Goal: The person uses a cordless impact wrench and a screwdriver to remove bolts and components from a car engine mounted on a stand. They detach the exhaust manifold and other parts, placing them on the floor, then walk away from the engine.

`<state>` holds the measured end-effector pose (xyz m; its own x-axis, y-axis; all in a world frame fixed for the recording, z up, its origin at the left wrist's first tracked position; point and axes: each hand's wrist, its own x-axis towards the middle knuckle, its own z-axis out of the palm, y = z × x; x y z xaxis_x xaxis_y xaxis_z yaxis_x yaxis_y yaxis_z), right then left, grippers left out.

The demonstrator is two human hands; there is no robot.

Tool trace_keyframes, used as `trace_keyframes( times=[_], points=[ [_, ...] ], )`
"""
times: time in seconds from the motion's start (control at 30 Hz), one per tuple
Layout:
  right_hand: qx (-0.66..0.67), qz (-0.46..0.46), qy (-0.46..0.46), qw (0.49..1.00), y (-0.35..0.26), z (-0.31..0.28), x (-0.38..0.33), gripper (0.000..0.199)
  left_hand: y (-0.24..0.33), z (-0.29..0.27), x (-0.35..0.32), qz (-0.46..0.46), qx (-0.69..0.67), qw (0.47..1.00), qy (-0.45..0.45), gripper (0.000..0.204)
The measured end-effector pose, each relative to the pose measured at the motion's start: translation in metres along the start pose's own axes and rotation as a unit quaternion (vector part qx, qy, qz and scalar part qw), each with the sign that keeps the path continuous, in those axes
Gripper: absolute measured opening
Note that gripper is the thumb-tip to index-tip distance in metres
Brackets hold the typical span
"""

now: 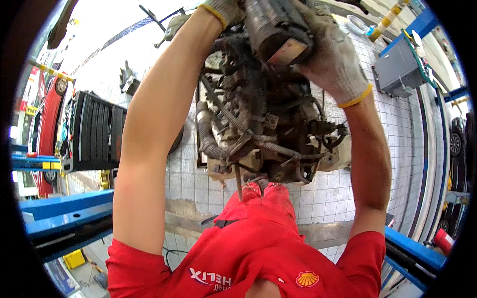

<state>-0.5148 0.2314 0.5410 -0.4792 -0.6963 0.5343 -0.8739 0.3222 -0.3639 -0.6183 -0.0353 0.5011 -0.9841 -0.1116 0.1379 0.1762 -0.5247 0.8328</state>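
Observation:
Above the engine (258, 114) is a dark, scuffed metal cylinder (278, 32) with a pale label on its near end. My right hand (335, 59), in a grey-white knit glove with a yellow cuff, is wrapped against the right side of the cylinder. My left hand (226, 11), gloved the same way, is by the left side of the cylinder at the top edge. Its fingers are out of sight. Below the cylinder, the grimy engine shows a ribbed hose (211, 144), pipes and wiring.
Blue lift arms (69, 213) pass on both sides of me. A black ribbed cabinet (94, 131) and a red car (49, 116) are at left. At right is a grey metal box (397, 67) on the white tiled floor (397, 144).

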Motion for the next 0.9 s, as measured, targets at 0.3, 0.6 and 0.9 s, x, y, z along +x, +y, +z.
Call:
trace_keyframes(
  times=[0.3,0.6,0.9],
  points=[
    [-0.245,0.021,0.034,0.969,0.044,0.017,-0.019,0.062,0.014,0.015,-0.015,-0.049,0.007,0.999,0.006,0.034],
    [-0.089,0.001,0.003,0.996,0.027,0.004,-0.019,0.076,0.025,0.018,-0.037,-0.005,0.046,0.999,0.027,0.031],
    [0.023,-0.031,0.009,0.999,-0.039,-0.042,-0.061,0.096,0.034,0.037,-0.094,-0.147,-0.075,0.984,-0.070,0.032]
  ],
)
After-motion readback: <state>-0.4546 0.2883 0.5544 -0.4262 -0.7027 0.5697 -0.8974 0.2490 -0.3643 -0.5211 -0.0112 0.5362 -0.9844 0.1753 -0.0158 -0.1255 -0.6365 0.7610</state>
